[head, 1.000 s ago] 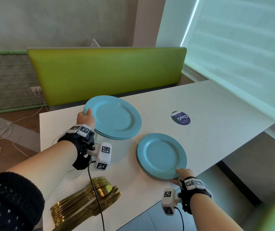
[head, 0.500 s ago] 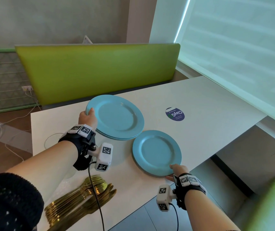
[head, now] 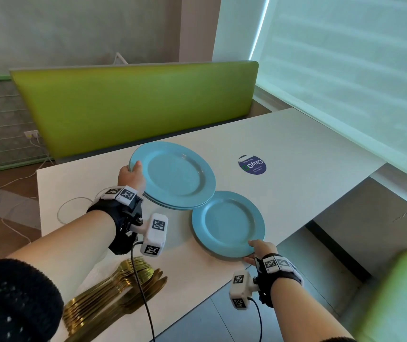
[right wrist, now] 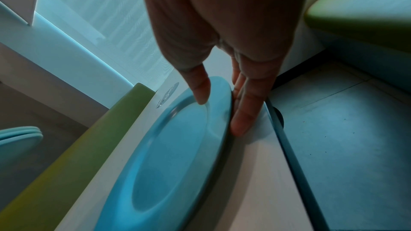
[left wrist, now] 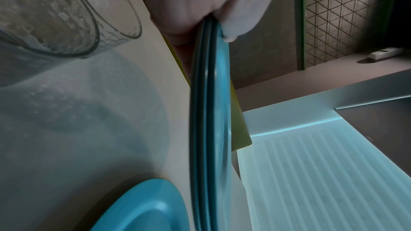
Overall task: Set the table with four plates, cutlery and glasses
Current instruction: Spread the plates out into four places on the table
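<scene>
While both hands pinch blue plates, only left wrist shows glasses.

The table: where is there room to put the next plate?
The table is bare past the sticker toward the window, and along the far edge by the bench. It is crowded near the left hand with its plate stack, the single plate, the cutlery and the glasses.
</scene>
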